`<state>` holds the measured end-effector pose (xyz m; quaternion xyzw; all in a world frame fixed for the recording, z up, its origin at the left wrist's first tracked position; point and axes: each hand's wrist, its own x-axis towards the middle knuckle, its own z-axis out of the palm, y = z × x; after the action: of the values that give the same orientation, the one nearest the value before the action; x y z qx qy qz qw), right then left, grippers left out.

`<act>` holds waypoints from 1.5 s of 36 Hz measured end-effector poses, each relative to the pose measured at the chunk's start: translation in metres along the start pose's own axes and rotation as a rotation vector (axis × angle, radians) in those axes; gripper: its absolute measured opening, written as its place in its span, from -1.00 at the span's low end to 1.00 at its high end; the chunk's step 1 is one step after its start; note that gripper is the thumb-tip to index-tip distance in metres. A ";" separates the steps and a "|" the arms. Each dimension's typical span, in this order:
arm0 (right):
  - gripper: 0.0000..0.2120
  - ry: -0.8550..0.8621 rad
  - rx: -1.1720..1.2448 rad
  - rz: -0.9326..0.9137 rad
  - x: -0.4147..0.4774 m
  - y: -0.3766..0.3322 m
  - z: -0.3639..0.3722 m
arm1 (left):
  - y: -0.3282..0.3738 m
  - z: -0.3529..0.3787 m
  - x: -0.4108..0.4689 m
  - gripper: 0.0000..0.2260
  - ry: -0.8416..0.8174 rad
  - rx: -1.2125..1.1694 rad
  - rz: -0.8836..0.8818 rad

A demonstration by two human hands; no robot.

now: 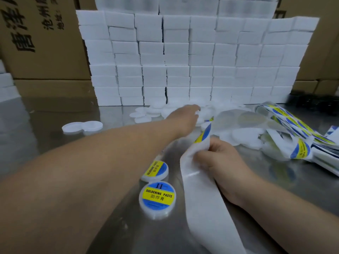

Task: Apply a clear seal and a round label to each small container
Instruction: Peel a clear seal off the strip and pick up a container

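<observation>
White boxes (183,61) behind | left hand (185,116) on discs (145,114), grip unclear | right hand (222,160) pinches label strip (198,189)

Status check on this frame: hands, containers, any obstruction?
Left hand in the pile of white discs, grip unclear. Right hand pinches the backing strip. Two labelled containers by the left forearm. Reach looks unobstructed.

I looked over a shiny steel table (55,110) at a wall of stacked white boxes (192,57). Brown printed cardboard cartons (42,43) stood behind it on both sides.
</observation>
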<state>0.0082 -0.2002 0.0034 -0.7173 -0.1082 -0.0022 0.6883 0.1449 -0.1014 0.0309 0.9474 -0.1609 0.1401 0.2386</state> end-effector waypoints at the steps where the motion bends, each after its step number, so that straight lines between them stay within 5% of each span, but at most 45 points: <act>1: -0.81 0.005 0.012 0.006 0.000 0.000 0.000 | -0.001 -0.006 -0.005 -0.69 0.041 -0.053 -0.030; 5: -0.78 0.014 0.030 0.004 0.001 -0.001 0.001 | -0.003 -0.026 -0.033 -0.70 0.193 -0.321 -0.123; 11: -0.83 0.032 -0.045 -0.084 -0.001 0.000 0.001 | 0.005 -0.044 -0.110 -0.82 0.159 -0.496 -0.043; 18: -0.61 0.020 -0.209 -0.255 -0.005 -0.001 0.005 | 0.002 -0.039 -0.159 -0.71 0.267 -0.439 0.009; 25: -0.69 -0.022 -0.242 -0.326 -0.007 -0.004 0.006 | -0.003 -0.039 -0.163 -0.85 0.377 -0.312 0.028; 28: -0.65 -0.055 -0.278 -0.383 -0.008 -0.003 0.006 | 0.003 -0.039 -0.167 -0.61 0.458 -0.205 0.141; 32: -0.86 -0.067 -0.356 -0.469 -0.009 -0.004 0.007 | 0.008 -0.040 -0.171 -0.63 0.509 -0.092 0.255; 35: -0.55 -0.076 -0.373 -0.514 -0.009 -0.004 0.006 | 0.008 -0.042 -0.172 -0.68 0.502 -0.092 0.258; 38: -0.73 -0.073 -0.409 -0.550 -0.012 -0.007 0.010 | 0.009 -0.042 -0.172 -0.68 0.496 -0.098 0.250; 54: -0.69 -0.063 -0.329 -0.448 -0.015 -0.011 0.009 | 0.005 -0.042 -0.172 -0.66 0.507 -0.097 0.215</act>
<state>-0.0092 -0.1936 0.0112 -0.7775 -0.2835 -0.1494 0.5411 -0.0210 -0.0440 0.0096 0.8470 -0.2022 0.3895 0.3000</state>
